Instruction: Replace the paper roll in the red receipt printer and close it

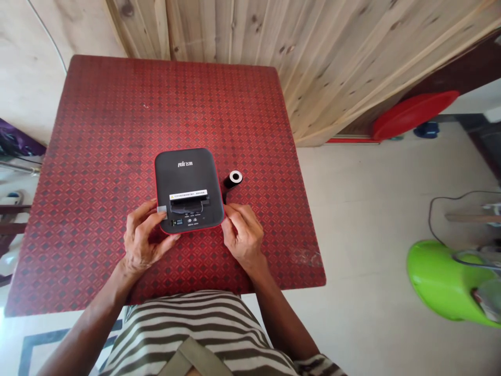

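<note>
A flat black device with a red rim [186,177], seemingly a small printer, is held just over the near half of the table. White lettering, a slot with a white label strip and small markings show on its top. My left hand [144,232] grips its near left corner, fingers on the left edge beside a grey tab [162,211] and thumb at the front. My right hand [243,232] closes on the near right corner, fingertips partly hidden. Just right of the device is a black roll with a white ring end [234,179].
The table [117,115] wears a red patterned cover and meets a wooden plank wall [250,31]. On the floor to the right are a bright green plastic stool or tub [438,279] and a red basin [415,115]. A dark cable [430,209] hangs at far right.
</note>
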Demonstrator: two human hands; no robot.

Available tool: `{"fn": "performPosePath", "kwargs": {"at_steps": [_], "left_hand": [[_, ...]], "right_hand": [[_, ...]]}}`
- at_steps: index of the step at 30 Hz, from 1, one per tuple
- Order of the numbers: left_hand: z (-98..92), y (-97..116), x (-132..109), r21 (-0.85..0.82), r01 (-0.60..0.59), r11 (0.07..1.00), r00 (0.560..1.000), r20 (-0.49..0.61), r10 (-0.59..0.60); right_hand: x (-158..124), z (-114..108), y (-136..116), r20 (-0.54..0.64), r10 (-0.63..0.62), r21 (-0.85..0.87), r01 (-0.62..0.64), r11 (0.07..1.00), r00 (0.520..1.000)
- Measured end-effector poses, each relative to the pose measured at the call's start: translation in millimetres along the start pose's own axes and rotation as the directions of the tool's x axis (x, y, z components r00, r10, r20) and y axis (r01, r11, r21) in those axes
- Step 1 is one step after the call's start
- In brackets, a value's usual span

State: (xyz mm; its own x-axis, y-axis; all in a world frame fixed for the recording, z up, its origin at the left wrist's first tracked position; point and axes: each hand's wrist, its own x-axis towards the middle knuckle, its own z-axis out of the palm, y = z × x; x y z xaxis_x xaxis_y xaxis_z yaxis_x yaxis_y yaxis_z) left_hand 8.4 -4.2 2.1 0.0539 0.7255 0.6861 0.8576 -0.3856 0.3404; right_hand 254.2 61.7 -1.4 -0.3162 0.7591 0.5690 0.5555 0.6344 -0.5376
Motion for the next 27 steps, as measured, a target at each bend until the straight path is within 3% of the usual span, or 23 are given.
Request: {"fn": "performPosePath", "kwargs": {"at_steps": [9, 17, 27], "left_hand": [[1.8, -5.5, 3.4, -0.027, -0.03, 0.999, 0.999, -0.015, 0.03], [2.7, -4.4, 3.1, -0.013, -0.031, 0.999, 0.999, -0.015, 0.031], [2.0, -6.5, 3.8, -0.137, 0.04, 0.99, 0.999, -0.028, -0.044]], "right_hand": [[2.1, 1.2, 11.5, -0.175, 0.097, 0.004, -0.098, 0.995, 0.98], [-1.6, 7.2, 6.2, -0.111, -0.022, -0.079, 0.013, 0.997, 0.994], [-0.9, 8.1, 4.6, -0.091, -0.008, -0.043, 0.004, 0.999, 0.996]]}}
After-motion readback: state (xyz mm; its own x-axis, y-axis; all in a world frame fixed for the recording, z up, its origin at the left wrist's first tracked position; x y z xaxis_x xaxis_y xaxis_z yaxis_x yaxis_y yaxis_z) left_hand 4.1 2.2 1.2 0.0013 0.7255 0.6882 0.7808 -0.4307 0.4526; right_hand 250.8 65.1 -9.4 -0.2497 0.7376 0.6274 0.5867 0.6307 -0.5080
